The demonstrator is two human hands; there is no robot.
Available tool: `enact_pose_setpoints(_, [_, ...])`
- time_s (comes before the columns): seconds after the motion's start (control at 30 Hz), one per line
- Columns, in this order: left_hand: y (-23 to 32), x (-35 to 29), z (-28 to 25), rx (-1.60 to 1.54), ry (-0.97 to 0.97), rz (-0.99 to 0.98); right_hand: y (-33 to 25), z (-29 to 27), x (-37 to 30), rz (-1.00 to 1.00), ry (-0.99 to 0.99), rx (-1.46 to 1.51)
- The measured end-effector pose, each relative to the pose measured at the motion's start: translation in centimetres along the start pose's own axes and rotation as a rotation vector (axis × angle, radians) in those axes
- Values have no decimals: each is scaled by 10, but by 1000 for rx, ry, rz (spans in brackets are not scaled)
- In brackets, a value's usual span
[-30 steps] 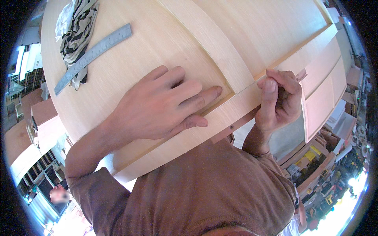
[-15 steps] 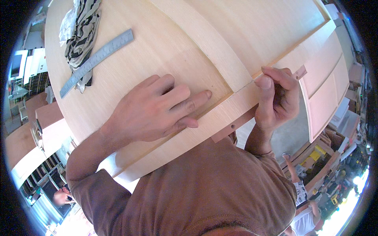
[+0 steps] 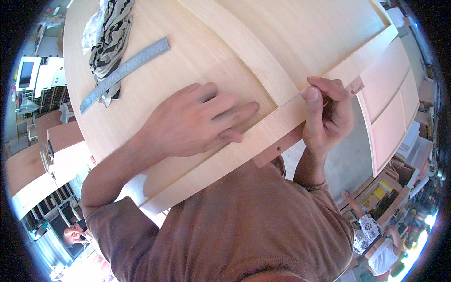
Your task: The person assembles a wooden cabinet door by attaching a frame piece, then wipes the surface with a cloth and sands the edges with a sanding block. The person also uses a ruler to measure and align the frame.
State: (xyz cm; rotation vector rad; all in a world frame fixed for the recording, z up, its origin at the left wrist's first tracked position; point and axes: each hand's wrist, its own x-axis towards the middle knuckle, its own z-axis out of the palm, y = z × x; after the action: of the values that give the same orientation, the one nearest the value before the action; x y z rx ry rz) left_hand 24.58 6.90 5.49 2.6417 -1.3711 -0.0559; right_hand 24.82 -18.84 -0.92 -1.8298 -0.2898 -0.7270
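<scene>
A pale wooden panel (image 3: 211,61) with raised strips lies in front of me. My left hand (image 3: 199,120) rests on it with fingers stretched out, its thumb beside the near edge strip (image 3: 235,155). Where the cross strip (image 3: 258,54) meets that edge strip, my right hand (image 3: 331,113) is closed, thumb and forefinger pinched together at the seam. Whatever is between those fingertips is too small or hidden to make out. Below the edge strip shows a reddish-brown wooden bar (image 3: 282,146) with a hole in it; its other end sticks out past my right hand.
A steel ruler (image 3: 124,73) lies across a crumpled striped cloth (image 3: 110,51) on the panel's left part. Another framed panel (image 3: 392,117) stands at the right. Beyond it are an open wooden box (image 3: 380,197) and a person in a white top (image 3: 383,258). Another person (image 3: 75,233) is far left.
The whole view has shifted slightly, so the ruler and cloth appear farther right. My right fingertips are slightly closer to the seam. My left hand keeps its pose on the panel.
</scene>
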Motion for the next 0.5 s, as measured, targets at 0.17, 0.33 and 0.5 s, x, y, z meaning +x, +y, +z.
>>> enact_pose_setpoints(0.17, [0,-4,-3,42,-5,-23,-3,1,1,2,-11,-33])
enact_pose_setpoints(0.33, [-2,-5,3,22,12,-15,-3,1,1,-10,-12,-44])
enact_pose_setpoints(0.5, [-2,-2,0,16,26,-8,-2,3,-1,4,-2,-50])
